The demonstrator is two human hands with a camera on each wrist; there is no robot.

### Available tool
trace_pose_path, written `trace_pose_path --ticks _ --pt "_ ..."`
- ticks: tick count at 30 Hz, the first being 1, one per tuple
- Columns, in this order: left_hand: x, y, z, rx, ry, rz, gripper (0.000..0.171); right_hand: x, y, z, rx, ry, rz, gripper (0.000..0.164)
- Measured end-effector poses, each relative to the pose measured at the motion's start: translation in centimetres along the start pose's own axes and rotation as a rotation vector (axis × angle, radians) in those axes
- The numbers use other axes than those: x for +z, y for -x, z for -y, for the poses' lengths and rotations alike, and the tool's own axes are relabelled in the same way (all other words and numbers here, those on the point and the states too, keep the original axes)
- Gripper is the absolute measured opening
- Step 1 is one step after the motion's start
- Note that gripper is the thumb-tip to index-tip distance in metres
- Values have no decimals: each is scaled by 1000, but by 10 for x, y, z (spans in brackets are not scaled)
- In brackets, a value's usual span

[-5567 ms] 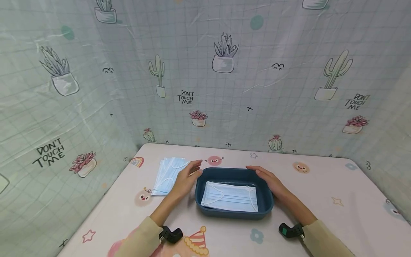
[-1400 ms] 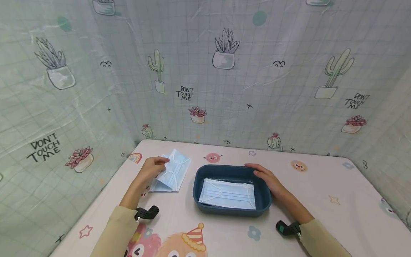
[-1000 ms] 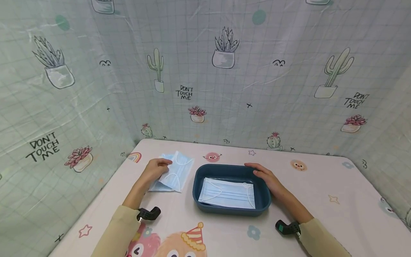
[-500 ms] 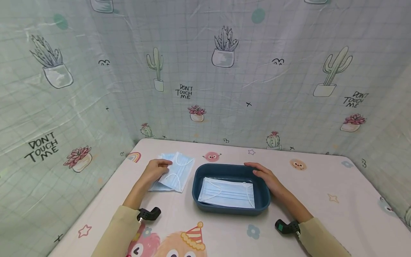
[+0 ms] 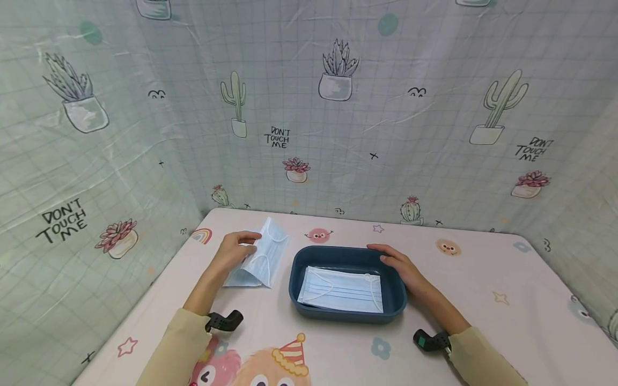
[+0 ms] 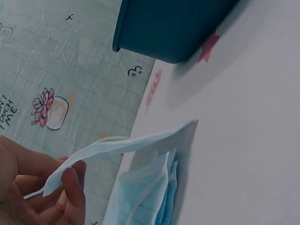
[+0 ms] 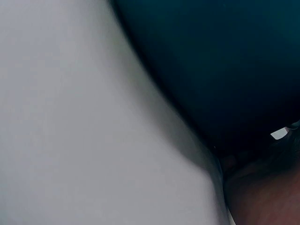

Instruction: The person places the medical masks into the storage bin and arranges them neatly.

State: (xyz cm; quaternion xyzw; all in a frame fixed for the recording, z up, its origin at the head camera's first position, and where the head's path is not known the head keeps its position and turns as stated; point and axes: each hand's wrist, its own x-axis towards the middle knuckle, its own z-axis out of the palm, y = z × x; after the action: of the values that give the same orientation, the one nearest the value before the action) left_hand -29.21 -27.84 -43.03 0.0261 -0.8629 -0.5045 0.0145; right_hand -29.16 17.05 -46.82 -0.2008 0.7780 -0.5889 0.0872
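My left hand (image 5: pixel 233 252) pinches a light blue disposable face mask (image 5: pixel 271 249) by its left edge, at the left of the table in the head view. That mask is lifted at an angle, its white ear loops showing. In the left wrist view, thumb and fingers meet on the mask's edge, and a small pile of more masks (image 6: pixel 140 194) lies beneath it. My right hand (image 5: pixel 404 268) rests with extended fingers on the far right corner of a dark blue plastic bin (image 5: pixel 344 317). Inside the bin, a stack of face masks (image 5: pixel 340 289) lies flat.
The table has a pale pink cover (image 5: pixel 463 300) printed with cartoon figures. Behind and to the left hangs a grid-patterned curtain (image 5: pixel 270 80) with cactus prints. A black camera (image 5: pixel 225 321) sits on the left wrist, another (image 5: pixel 432 341) on the right wrist.
The left hand has moved from the bin's left side to the mask pile and now raises the top mask's far edge higher than half a second ago. The right hand stays put.
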Motion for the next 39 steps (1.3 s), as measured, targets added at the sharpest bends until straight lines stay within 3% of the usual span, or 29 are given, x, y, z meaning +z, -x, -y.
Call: trace_pose_path --ticks 9,14,26,39 --pt "4 9 -24 25 39 -42 38 0 0 -1 0 -8 5 45" --pt "5 14 -33 10 68 -42 39 -1 0 -1 -2 8 3 45" --pt "8 27 -56 51 147 -52 39 -1 -1 -1 -9 10 6 45" --pt "20 39 -74 69 328 52 40 -3 -2 -3 -13 -4 8 45"
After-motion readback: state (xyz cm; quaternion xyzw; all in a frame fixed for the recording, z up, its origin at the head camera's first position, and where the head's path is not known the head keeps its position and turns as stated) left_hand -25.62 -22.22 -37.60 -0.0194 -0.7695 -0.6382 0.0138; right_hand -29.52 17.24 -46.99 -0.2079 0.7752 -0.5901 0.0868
